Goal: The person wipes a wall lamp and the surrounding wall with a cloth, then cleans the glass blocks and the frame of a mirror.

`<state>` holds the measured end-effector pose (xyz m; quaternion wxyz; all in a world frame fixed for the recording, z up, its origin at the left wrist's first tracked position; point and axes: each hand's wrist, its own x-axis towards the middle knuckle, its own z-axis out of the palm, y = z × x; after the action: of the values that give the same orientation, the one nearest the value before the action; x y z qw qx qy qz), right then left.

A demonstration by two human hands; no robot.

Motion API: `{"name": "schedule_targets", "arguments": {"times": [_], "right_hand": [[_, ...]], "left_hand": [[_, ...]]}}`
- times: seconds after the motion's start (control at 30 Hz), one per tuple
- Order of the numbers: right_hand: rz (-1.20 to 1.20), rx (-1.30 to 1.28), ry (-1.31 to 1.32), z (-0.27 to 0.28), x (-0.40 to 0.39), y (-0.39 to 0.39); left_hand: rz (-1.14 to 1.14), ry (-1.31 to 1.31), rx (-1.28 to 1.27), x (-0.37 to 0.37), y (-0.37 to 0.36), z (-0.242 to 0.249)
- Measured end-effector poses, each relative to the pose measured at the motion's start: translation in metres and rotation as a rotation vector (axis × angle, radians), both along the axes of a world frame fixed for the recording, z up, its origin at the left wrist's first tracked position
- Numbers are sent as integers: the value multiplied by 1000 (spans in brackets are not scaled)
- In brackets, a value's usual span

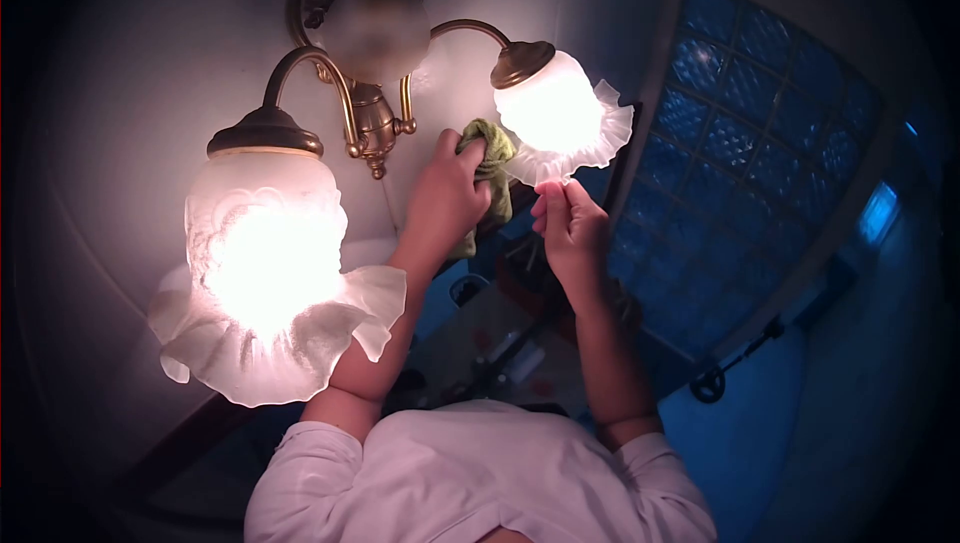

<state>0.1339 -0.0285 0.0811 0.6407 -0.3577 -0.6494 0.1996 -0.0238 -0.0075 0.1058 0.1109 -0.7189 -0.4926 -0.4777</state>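
A brass wall lamp carries two lit, frosted glass shades with ruffled rims. My left hand is closed around a green cloth, which bunches up beside the right lampshade and hangs down below my fingers. With fingertips pinched, my right hand grips the lower ruffled rim of that same shade. Nearer to me, the left lampshade glows brightly in front of my left forearm. Glare hides the middle of both shades.
A blue-lit glass-pane window or door stands on the right. Behind the lamp is a pale wall. Dark, blurred items lie below, between my arms. A dark round-ended fitting shows at lower right.
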Motion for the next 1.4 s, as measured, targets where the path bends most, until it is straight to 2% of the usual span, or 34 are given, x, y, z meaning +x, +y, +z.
{"name": "schedule_targets", "arguments": {"times": [0.13, 0.23, 0.37, 0.43, 0.53, 0.57, 0.6, 0.63, 0.67, 0.7, 0.73, 0.8, 0.9, 0.93, 1.03, 1.17, 1.3, 1.4], "right_hand": [[13, -7, 18, -2, 0, 4], [17, -24, 29, -1, 0, 4], [27, -50, 37, -2, 2, -2], [20, -97, -24, -6, 7, -5], [53, 377, -127, -19, 7, -21], [207, 261, -117, -34, 4, -24], [277, 253, -3, -44, -2, -30], [347, 243, 110, -53, -8, -35], [417, 234, 224, -59, -11, -39], [406, 121, 165, -57, 3, -44], [366, 143, 172, -54, 14, -43], [285, 183, 184, -44, 32, -38], [-78, 314, 280, -16, 49, -38], [-168, 346, 329, -8, 56, -33], [-248, 494, 229, 15, 80, -11], [-418, 656, -131, 50, 57, -10], [-518, 646, -329, 51, 64, -1], [-566, 547, -399, 52, 75, -12]], "left_hand": [[-54, 1, -28, 2, -11, 10], [1, 139, -250, -5, -14, 6], [-76, 9, -246, -11, -33, -2], [-263, -124, -259, -14, -46, -4], [-642, -323, -361, -5, -67, -9], [-783, -371, -384, 2, -70, -14], [-923, -419, -407, 6, -71, -18], [-951, -285, -461, 6, -68, -20], [-913, -194, -363, 5, -69, -19], [-873, -104, -264, 4, -71, -14], [-831, -14, -163, 4, -73, -6], [-676, -42, -45, 6, -74, 6], [-381, -158, 180, 26, -61, 6], [-315, -114, 257, 33, -55, 8], [-123, 17, 455, 50, -38, 16], [-94, 93, 560, 56, -24, 20], [-97, 126, 608, 53, -19, 21], [-113, 84, 602, 54, -18, 21]]}}
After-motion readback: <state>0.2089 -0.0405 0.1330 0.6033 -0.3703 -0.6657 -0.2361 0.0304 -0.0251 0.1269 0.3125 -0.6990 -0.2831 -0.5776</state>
